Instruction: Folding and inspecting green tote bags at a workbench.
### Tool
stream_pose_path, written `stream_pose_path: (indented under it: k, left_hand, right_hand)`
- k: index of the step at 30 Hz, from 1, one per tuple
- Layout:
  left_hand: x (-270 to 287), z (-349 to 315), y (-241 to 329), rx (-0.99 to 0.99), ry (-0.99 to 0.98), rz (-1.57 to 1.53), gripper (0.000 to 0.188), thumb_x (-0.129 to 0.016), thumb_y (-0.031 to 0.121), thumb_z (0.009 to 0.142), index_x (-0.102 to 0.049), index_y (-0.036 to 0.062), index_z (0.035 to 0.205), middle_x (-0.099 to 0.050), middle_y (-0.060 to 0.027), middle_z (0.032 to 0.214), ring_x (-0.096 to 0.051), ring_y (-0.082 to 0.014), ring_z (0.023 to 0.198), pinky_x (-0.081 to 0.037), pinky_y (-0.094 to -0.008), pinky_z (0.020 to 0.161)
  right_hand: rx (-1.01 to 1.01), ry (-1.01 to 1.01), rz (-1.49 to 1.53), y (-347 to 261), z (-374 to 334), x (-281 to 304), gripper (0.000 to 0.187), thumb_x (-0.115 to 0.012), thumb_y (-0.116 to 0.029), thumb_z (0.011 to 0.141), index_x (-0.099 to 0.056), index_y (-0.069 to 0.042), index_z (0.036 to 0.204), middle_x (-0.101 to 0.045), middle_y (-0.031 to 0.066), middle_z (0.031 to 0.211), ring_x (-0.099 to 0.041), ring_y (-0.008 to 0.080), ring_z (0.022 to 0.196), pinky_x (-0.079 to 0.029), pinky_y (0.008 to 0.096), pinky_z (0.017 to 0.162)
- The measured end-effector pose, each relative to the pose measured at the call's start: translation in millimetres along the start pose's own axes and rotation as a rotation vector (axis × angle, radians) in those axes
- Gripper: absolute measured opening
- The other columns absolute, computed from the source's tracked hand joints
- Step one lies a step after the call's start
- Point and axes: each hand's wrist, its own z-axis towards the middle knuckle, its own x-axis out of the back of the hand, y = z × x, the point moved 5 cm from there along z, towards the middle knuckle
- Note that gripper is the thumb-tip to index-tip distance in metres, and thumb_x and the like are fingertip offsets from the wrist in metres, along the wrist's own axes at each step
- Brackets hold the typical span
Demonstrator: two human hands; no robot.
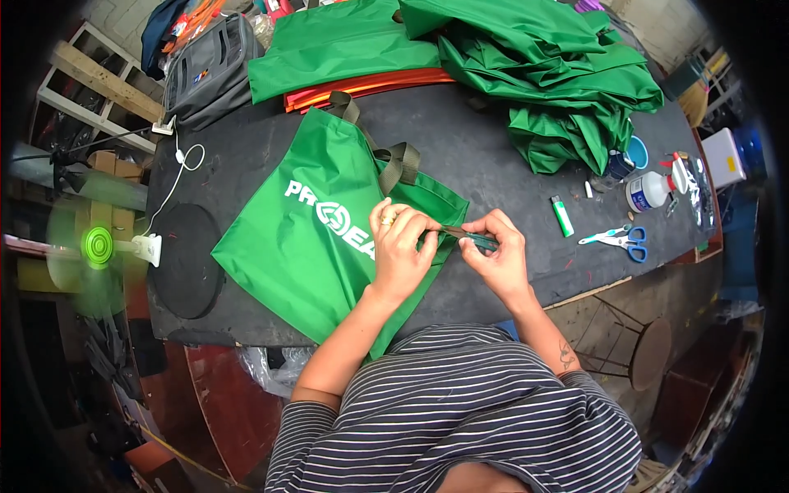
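Note:
A green tote bag [288, 238] with white printing and dark olive handles [401, 162] lies slantwise on the dark table in front of me. My left hand [401, 251], with a ring on one finger, pinches the bag near its open right edge. Close against those fingertips, my right hand [503, 256] is closed on a small dark-handled tool [485, 241] that looks like thread snips. Its thin tip points left, toward the bag's edge. The fingers partly hide the tool and the exact spot it touches.
Green bags [542, 57] are heaped at the back, some over orange cloth [362, 87]. To the right lie a green lighter [562, 216], blue-handled scissors [618, 238] and a white bottle [648, 191]. A grey backpack [209, 70] sits back left; a green fan [97, 247] spins at the left edge.

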Motion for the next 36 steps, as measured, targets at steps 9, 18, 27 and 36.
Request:
stream_pose_path:
  k: [9, 18, 27, 36]
  left_hand:
    - [-3, 0, -3, 0.021, -0.043, -0.150, 0.010, -0.063, 0.000, 0.071, -0.057, 0.0039, 0.077, -0.059, -0.0080, 0.081, -0.057, -0.0272, 0.080, -0.043, -0.0382, 0.076]
    - [-18, 2, 4, 0.084, -0.256, -0.217, 0.015, -0.065, 0.013, 0.082, -0.060, 0.0023, 0.090, -0.064, -0.0100, 0.088, -0.060, -0.0231, 0.070, -0.043, -0.0338, 0.067]
    - [-27, -3, 5, 0.074, -0.341, -0.145, 0.024, -0.071, 0.022, 0.079, -0.063, 0.0040, 0.093, -0.063, -0.0112, 0.117, -0.059, -0.0183, 0.063, -0.047, -0.0326, 0.072]
    - [-30, -3, 6, 0.074, -0.366, -0.135, 0.024, -0.070, 0.023, 0.080, -0.064, 0.0028, 0.093, -0.063, -0.0134, 0.116, -0.060, -0.0239, 0.074, -0.045, -0.0365, 0.075]
  right_hand:
    - [-0.019, 0.126, -0.030, 13, 7, 18, 0.013, -0.067, -0.003, 0.074, -0.064, 0.002, 0.084, -0.055, 0.0037, 0.081, -0.053, 0.0092, 0.067, -0.042, 0.0225, 0.058]
    - [-0.179, 0.048, 0.303, 52, 24, 13, 0.040, -0.077, -0.011, 0.074, -0.060, -0.004, 0.110, -0.060, 0.0004, 0.097, -0.051, 0.0078, 0.083, -0.045, 0.0229, 0.074]
    - [-0.159, 0.058, 0.212, 70, 30, 14, 0.009, -0.064, -0.007, 0.084, -0.061, 0.000, 0.089, -0.062, 0.0025, 0.080, -0.055, 0.0063, 0.077, -0.045, 0.0227, 0.069]
    - [0.014, 0.100, -0.313, 22, 6, 35, 0.022, -0.073, -0.015, 0.071, -0.063, -0.004, 0.087, -0.060, 0.0083, 0.085, -0.064, 0.0240, 0.076, -0.050, 0.0334, 0.067]
